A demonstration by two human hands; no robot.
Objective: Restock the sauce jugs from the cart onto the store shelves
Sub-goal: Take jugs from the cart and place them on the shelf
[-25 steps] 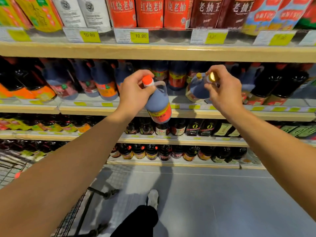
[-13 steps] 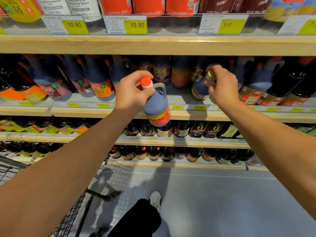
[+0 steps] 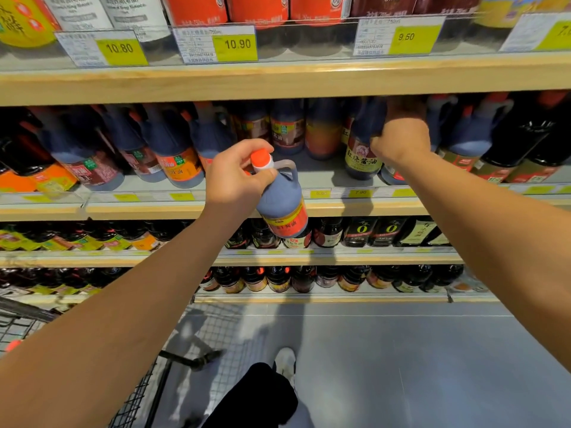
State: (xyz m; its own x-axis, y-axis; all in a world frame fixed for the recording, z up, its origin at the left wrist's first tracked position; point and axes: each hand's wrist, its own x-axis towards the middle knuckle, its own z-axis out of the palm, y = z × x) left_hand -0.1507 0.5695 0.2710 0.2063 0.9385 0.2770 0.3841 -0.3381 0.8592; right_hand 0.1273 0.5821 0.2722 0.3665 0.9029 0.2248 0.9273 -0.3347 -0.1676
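Left hand point(image 3: 234, 176) raised, fingers curled in a grip; right hand point(image 3: 401, 140) farther in, curled, arm outstretched.

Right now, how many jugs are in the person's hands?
2: the left hand holds an orange-capped jug before the shelf; the right hand grips a yellow-labelled jug on that shelf.

Orange-capped dark sauce jug point(image 3: 279, 197) tilted before shelf point(image 3: 340, 208), yellow-labelled jug point(image 3: 363, 146) on it

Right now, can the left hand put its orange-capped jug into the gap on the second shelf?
Probably yes. The left hand holds the orange-capped jug just before the open gap, and nothing stands between.
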